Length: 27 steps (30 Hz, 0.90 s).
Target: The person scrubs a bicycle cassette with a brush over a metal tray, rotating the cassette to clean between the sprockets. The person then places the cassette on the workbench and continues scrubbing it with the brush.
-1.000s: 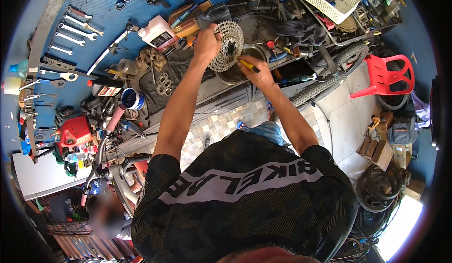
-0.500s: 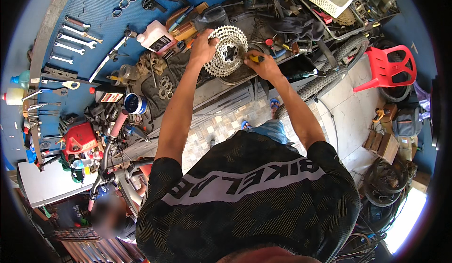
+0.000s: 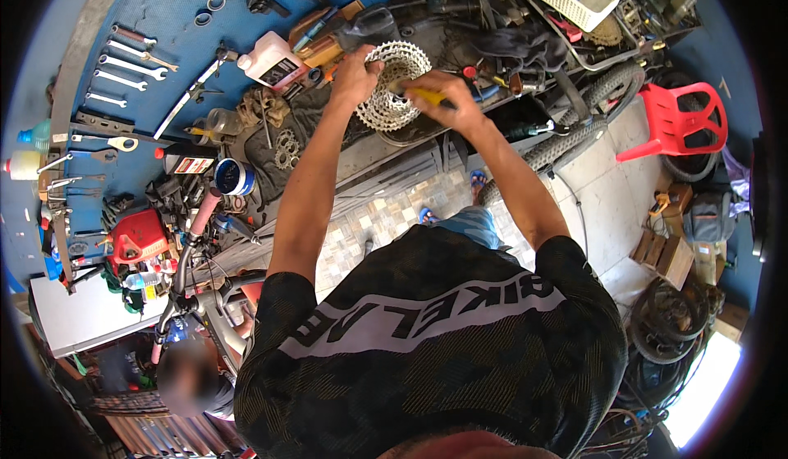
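Note:
My left hand (image 3: 355, 80) is closed on the upper left rim of a silver bicycle cassette (image 3: 379, 114), held up over the bench with its toothed rings facing me. My right hand (image 3: 453, 104) grips a yellow-handled brush (image 3: 428, 95). The brush's tan end lies over the cassette's middle; whether the bristles press on the metal is hard to tell. Below the cassette, a dark tray edge shows on the grimy workbench (image 3: 328, 163). Loose sprockets (image 3: 287, 149) lie on the bench to the left.
A pinkish jug (image 3: 269, 61) and a blue-white tub (image 3: 234, 178) stand left of my arms. Wrenches (image 3: 131, 69) hang on the blue wall. At right are a bicycle tire (image 3: 566, 143) and a red chair (image 3: 681, 122). Another person (image 3: 189, 377) is at lower left, beside a bicycle.
My right hand has moved left and slightly up, bringing the brush from the cassette's right edge across its middle. The cassette and left hand have shifted only slightly.

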Each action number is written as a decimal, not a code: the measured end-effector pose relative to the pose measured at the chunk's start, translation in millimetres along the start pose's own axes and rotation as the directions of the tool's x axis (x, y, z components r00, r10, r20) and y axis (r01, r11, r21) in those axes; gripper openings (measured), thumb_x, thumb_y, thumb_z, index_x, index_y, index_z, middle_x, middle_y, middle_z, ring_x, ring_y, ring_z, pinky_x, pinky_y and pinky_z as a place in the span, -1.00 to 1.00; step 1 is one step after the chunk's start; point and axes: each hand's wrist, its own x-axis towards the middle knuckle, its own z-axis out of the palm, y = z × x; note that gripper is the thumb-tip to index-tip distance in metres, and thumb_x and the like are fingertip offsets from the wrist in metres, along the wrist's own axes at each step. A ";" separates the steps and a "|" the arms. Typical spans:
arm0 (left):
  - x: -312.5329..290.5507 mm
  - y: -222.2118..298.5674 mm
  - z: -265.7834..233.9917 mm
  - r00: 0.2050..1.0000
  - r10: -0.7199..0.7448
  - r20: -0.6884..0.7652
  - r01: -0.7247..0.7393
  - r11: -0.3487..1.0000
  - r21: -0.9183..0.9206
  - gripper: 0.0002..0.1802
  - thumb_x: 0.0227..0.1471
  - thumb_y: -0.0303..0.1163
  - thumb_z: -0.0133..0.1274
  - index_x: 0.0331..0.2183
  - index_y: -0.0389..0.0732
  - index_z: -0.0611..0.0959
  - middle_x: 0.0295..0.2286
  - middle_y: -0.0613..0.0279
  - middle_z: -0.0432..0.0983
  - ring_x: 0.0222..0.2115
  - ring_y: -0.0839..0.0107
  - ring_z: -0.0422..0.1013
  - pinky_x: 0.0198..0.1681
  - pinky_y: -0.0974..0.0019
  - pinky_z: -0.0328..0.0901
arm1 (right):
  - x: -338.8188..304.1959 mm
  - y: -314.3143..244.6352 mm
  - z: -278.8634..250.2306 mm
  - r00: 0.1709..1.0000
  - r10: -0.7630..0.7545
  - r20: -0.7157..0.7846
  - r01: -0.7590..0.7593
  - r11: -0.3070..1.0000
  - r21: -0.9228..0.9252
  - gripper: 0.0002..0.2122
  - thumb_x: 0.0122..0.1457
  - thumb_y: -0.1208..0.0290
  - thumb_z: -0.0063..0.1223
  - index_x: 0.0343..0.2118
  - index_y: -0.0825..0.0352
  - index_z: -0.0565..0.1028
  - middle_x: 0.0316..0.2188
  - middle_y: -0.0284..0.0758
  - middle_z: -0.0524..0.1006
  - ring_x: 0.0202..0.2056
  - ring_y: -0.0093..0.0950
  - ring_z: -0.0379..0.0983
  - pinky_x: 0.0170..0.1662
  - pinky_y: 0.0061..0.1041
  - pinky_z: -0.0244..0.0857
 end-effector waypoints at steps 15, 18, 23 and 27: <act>-8.8 16.1 -3.7 0.999 0.012 -0.046 -0.015 0.998 -0.065 -0.55 0.21 -0.30 0.20 0.08 -0.30 0.61 -0.07 -0.29 0.60 0.01 -0.23 0.48 0.11 -0.07 0.33 | -2.3 1.3 18.3 0.974 -0.017 -0.226 0.020 1.000 0.011 -0.78 0.18 0.41 0.33 -0.12 0.32 0.68 -0.24 -0.16 0.69 -0.20 -0.20 0.64 -0.08 -0.30 0.47; -9.2 4.7 -2.7 0.998 -0.014 -0.057 0.009 0.996 -0.092 -0.55 0.23 -0.28 0.20 0.08 -0.28 0.61 -0.04 -0.27 0.59 0.03 -0.19 0.48 0.13 -0.03 0.33 | -21.1 40.7 14.3 0.927 0.275 -0.255 -0.256 0.961 0.108 -0.78 0.23 0.30 0.29 -0.16 0.32 0.69 -0.31 -0.13 0.70 -0.26 -0.13 0.66 -0.14 -0.25 0.50; -15.9 -10.3 0.5 0.997 0.001 -0.081 -0.011 0.992 -0.126 -0.54 0.27 -0.23 0.19 0.15 -0.13 0.57 -0.07 -0.22 0.62 -0.03 -0.15 0.53 0.04 -0.03 0.37 | -39.4 55.2 12.8 0.817 0.567 -0.101 -0.576 0.801 -0.166 -0.68 0.21 0.04 0.24 -0.15 0.17 0.67 -0.29 -0.09 0.69 -0.17 -0.05 0.63 -0.07 -0.17 0.49; -18.3 -14.1 -1.1 0.998 0.009 -0.067 -0.020 0.985 -0.169 -0.52 0.27 -0.21 0.18 0.16 -0.14 0.56 -0.01 -0.22 0.58 0.02 -0.12 0.50 0.07 -0.02 0.36 | -47.6 50.4 3.3 0.914 0.406 -0.027 -0.406 0.907 -0.111 -0.67 0.19 0.06 0.28 -0.11 0.16 0.65 -0.24 -0.11 0.68 -0.12 -0.09 0.63 -0.03 -0.17 0.48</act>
